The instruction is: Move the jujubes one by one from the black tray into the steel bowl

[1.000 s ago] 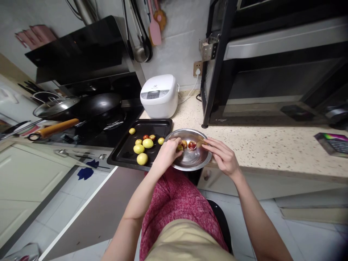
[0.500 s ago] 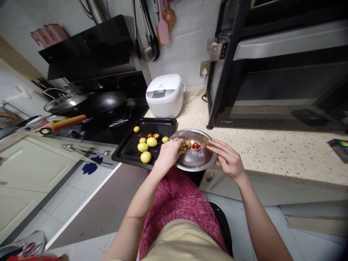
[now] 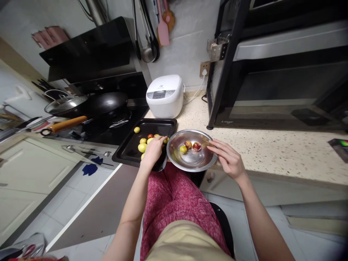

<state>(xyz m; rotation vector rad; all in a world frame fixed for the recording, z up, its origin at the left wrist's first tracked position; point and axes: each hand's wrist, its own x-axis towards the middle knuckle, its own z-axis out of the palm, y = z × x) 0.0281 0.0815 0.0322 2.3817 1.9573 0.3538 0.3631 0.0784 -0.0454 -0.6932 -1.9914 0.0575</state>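
My left hand [image 3: 153, 150] reaches over the dark baking tray [image 3: 127, 154], fingers apart and bent. Its fingertips are beside a small yellow-green jujube-like fruit [image 3: 166, 140] near the tray's right edge; no grip on it shows. Several more fruits lie in the tray, such as a pale yellow one [image 3: 142, 147], some partly hidden by this hand. My right hand [image 3: 227, 158] holds the right rim of a shallow metal bowl [image 3: 196, 164], fingers over the edge. Inside the bowl sit a yellow-green fruit [image 3: 183, 149], a brown-mottled one [image 3: 187, 144] and a dark red one [image 3: 196, 146].
Behind the tray stands a white rice cooker [image 3: 165, 96]. A black wok [image 3: 107, 102] and a lidded pan [image 3: 66, 105] are on the stove at left, a wooden handle [image 3: 67, 124] sticking out. A large black oven [image 3: 272, 87] fills the right side above the speckled counter [image 3: 261, 148].
My left hand has moved left from the bowl to the tray, letting go of a yellow-green fruit that now lies in the bowl. My right hand has stayed at the bowl's rim.
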